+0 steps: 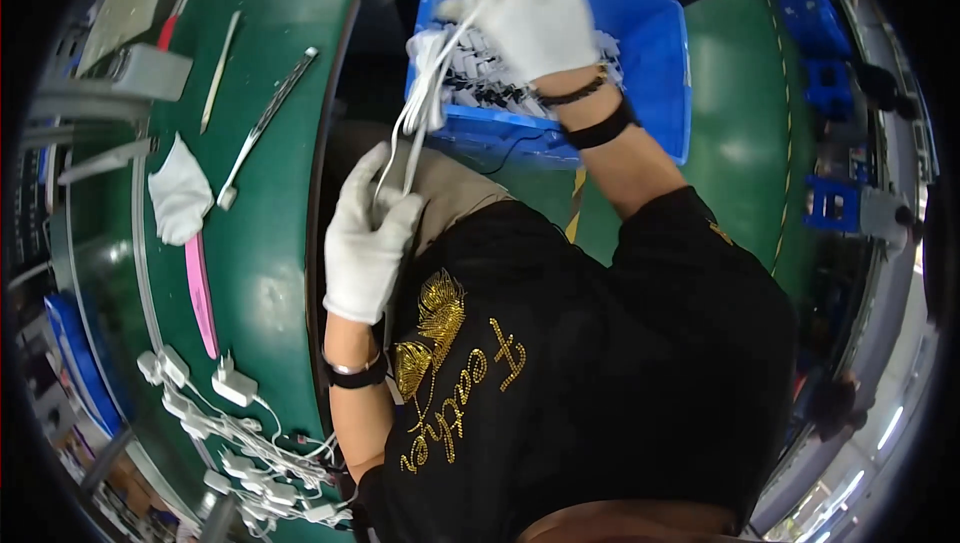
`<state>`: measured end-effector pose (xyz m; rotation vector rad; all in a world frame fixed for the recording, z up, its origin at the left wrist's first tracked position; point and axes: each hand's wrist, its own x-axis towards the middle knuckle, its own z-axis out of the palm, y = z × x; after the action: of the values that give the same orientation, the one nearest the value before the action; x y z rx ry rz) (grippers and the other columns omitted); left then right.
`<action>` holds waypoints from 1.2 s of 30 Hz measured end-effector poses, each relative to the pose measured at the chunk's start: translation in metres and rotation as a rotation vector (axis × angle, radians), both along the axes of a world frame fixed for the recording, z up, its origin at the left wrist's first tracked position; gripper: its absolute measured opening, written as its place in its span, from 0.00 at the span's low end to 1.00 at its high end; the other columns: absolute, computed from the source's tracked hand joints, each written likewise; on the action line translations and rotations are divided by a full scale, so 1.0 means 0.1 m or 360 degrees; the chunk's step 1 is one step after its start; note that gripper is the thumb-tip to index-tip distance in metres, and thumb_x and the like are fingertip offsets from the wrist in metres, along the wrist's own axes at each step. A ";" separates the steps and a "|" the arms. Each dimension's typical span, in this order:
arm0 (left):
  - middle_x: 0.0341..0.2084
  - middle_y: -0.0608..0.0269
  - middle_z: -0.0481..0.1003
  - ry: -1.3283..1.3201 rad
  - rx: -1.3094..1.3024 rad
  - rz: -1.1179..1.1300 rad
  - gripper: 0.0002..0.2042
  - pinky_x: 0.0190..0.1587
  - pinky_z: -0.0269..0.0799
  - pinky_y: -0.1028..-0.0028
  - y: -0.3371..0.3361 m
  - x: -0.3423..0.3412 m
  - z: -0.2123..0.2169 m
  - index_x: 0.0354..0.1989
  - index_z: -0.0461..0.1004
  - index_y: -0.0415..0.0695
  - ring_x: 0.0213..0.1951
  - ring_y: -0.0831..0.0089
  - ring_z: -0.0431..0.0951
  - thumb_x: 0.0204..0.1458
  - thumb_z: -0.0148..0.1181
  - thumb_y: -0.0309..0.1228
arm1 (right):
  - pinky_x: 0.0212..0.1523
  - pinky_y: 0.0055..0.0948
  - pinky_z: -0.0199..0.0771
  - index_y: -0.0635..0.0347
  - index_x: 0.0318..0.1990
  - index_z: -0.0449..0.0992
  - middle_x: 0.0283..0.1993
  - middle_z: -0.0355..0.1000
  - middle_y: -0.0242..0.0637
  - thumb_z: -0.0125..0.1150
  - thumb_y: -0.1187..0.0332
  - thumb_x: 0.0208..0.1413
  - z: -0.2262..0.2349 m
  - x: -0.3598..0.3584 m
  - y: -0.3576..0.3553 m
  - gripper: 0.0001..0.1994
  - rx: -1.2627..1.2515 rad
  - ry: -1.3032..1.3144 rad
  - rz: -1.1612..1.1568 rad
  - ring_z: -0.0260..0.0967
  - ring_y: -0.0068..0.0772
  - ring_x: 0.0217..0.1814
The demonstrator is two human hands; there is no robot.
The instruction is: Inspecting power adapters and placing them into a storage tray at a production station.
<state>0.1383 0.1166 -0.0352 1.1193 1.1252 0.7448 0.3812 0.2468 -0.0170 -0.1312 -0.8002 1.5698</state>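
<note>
My left hand, in a white glove, is closed on the lower ends of a white cable beside the table edge. The cable is gathered in a loose bundle and runs up to my right hand. My right hand, also gloved in white and blurred by motion, is closed on the upper part of the cable. It is over a blue plastic bin. Many small white and black pieces lie in the bin below it.
The green-topped table at left carries white plug adapters with tangled cables, a white cloth piece, a pink strip, a brush-like tool and a thin pale stick. Blue stools stand at far right.
</note>
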 end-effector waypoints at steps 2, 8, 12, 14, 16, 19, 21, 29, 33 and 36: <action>0.29 0.72 0.71 0.0157 0.0098 -0.0055 0.27 0.34 0.71 0.79 0.28 0.20 -0.10 0.61 0.69 0.43 0.29 0.81 0.72 0.51 0.67 0.22 | 0.43 0.36 0.75 0.52 0.54 0.70 0.46 0.70 0.30 0.49 0.51 0.68 -0.17 0.52 -0.20 0.17 -0.0439 -0.0122 -0.0685 0.69 0.28 0.45; 0.38 0.57 0.76 0.0642 0.1028 -0.0521 0.21 0.44 0.75 0.68 0.89 1.09 -0.60 0.56 0.74 0.46 0.38 0.65 0.79 0.51 0.65 0.30 | 0.46 0.47 0.78 0.60 0.60 0.67 0.51 0.72 0.46 0.51 0.47 0.66 -0.83 2.04 -0.29 0.26 -0.0516 -0.0403 -0.0830 0.74 0.45 0.49; 0.45 0.54 0.76 0.0653 0.1156 -0.0651 0.19 0.48 0.75 0.66 0.85 1.24 -0.80 0.54 0.75 0.45 0.44 0.60 0.79 0.53 0.64 0.32 | 0.47 0.52 0.77 0.55 0.58 0.70 0.46 0.74 0.42 0.53 0.49 0.66 -1.76 2.73 -0.20 0.23 -0.1532 -0.0425 -0.1182 0.74 0.47 0.47; 0.48 0.54 0.77 0.0675 0.0571 -0.0762 0.19 0.53 0.74 0.69 0.73 1.07 -0.82 0.55 0.74 0.42 0.48 0.61 0.79 0.54 0.65 0.30 | 0.46 0.47 0.77 0.56 0.55 0.72 0.45 0.76 0.41 0.58 0.47 0.61 -2.29 2.94 -0.06 0.25 -0.1984 -0.1186 -0.1133 0.75 0.46 0.46; 0.49 0.53 0.77 0.0713 0.0655 -0.0703 0.19 0.54 0.73 0.69 0.66 0.81 -0.84 0.56 0.74 0.43 0.49 0.60 0.79 0.55 0.64 0.30 | 0.48 0.46 0.76 0.57 0.57 0.71 0.48 0.76 0.44 0.59 0.45 0.58 -2.81 3.02 0.09 0.28 -0.1919 -0.1833 -0.1253 0.75 0.48 0.48; 0.50 0.53 0.77 0.0749 0.0230 -0.0464 0.19 0.54 0.73 0.72 0.42 0.34 -0.86 0.57 0.73 0.42 0.51 0.67 0.79 0.56 0.64 0.27 | 0.50 0.45 0.75 0.56 0.61 0.68 0.53 0.75 0.49 0.61 0.43 0.52 -3.28 3.17 0.29 0.34 -0.1836 -0.2717 -0.1418 0.75 0.51 0.52; 0.50 0.54 0.77 0.0743 0.0085 -0.0345 0.19 0.54 0.73 0.73 0.24 0.12 -0.89 0.57 0.73 0.41 0.51 0.70 0.78 0.56 0.64 0.25 | 0.53 0.46 0.74 0.55 0.65 0.65 0.57 0.74 0.52 0.61 0.42 0.49 -3.49 3.19 0.40 0.39 -0.1908 -0.3188 -0.1404 0.74 0.54 0.56; 0.48 0.57 0.77 0.0833 -0.0463 0.0086 0.19 0.53 0.75 0.73 -0.17 -0.14 -0.69 0.57 0.72 0.39 0.50 0.70 0.78 0.58 0.63 0.30 | 0.61 0.40 0.67 0.57 0.65 0.65 0.62 0.70 0.51 0.61 0.49 0.54 -4.13 3.53 0.57 0.34 -0.0963 -0.4000 -0.0772 0.68 0.51 0.62; 0.48 0.61 0.76 0.0948 -0.0257 -0.0012 0.20 0.50 0.75 0.75 -0.13 -0.20 -0.43 0.59 0.71 0.40 0.47 0.75 0.77 0.60 0.62 0.32 | 0.63 0.37 0.65 0.63 0.65 0.65 0.63 0.69 0.50 0.62 0.51 0.56 -4.37 3.86 0.77 0.34 -0.0864 -0.3874 -0.0706 0.68 0.47 0.63; 0.42 0.62 0.78 0.0330 -0.0566 0.0474 0.18 0.45 0.76 0.76 -0.13 -0.27 -0.05 0.57 0.73 0.39 0.41 0.77 0.78 0.59 0.62 0.31 | 0.65 0.35 0.63 0.68 0.65 0.65 0.64 0.69 0.50 0.62 0.54 0.58 -4.15 3.72 0.96 0.34 -0.0944 -0.3478 -0.1014 0.68 0.44 0.64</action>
<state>0.1115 0.1035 -0.0399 0.7471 1.5552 0.6321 0.7534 0.3426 -0.4316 -2.4985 -1.4899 0.4064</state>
